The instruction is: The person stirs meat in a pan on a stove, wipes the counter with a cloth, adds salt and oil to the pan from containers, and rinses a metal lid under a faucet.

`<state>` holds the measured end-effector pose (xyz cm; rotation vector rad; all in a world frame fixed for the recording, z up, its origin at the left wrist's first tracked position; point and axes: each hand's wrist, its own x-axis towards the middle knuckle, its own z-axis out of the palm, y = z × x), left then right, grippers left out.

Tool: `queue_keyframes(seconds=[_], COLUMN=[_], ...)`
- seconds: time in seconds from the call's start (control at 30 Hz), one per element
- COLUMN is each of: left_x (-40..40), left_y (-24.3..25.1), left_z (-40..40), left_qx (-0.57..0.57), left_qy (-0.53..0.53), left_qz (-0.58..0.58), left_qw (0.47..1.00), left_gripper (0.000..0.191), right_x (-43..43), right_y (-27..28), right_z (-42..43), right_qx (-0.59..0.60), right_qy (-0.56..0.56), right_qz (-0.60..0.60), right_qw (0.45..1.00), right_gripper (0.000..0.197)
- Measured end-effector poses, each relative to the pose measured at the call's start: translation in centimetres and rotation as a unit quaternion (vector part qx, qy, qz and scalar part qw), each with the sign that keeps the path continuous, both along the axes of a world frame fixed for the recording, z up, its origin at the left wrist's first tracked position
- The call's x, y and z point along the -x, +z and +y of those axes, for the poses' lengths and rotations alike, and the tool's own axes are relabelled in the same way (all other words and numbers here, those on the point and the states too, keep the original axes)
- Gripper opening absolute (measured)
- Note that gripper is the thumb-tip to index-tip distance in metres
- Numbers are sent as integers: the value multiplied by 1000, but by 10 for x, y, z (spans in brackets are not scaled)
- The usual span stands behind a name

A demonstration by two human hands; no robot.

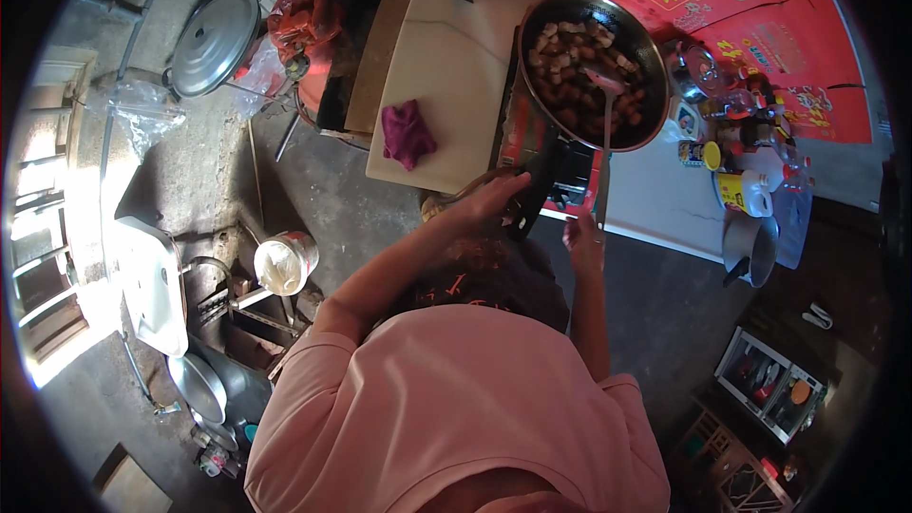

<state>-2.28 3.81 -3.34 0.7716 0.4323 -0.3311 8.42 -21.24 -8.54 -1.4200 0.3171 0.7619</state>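
Observation:
A dark wok [531,96] holds chunks of browned meat [563,64]. The broad head of a metal spatula [607,135] rests among the pieces, and its long handle runs down toward me. My right hand [584,239] is closed on the lower end of that handle. The wok's black handle [541,189] points toward my body. My left hand [497,197] is beside it, fingers stretched out and fingertips over its edge; whether they touch cannot be told. Under the wok, a stove [573,182] shows only in part.
A purple cloth [407,134] lies on a pale countertop [442,50] to the left. Several bottles [744,135], a lidded steel pot [692,71] and a grey saucepan [752,246] stand on a white table [645,199] at right. A bucket [285,263] is lower left.

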Motion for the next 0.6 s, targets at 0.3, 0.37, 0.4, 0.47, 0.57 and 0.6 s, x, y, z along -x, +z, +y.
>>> queue_keyframes(seconds=[0.3,0.37,0.4,0.47,0.57,0.6], left_x=[55,63,59,48,38,35], left_y=[-129,-144,-160,-173,-152,-129], left_z=[101,114,112,106,85,80], left_qx=[-800,-770,-762,-746,-687,-690], left_qy=[91,60,106,116,46,70], left_qz=[219,178,148,78,-26,-135], left_qw=[551,610,621,651,725,708], left_gripper=[68,63,55,49,38,38], right_x=[93,101,105,112,122,127], right_y=[0,2,6,13,-8,-22], right_z=[-42,-37,-28,2,58,74], right_qx=[188,223,254,241,112,40], right_qy=[52,74,194,348,368,307], right_qz=[33,21,-50,-144,-118,-67], right_qw=[980,972,946,894,915,949], right_gripper=[31,33,34,34,36,37])
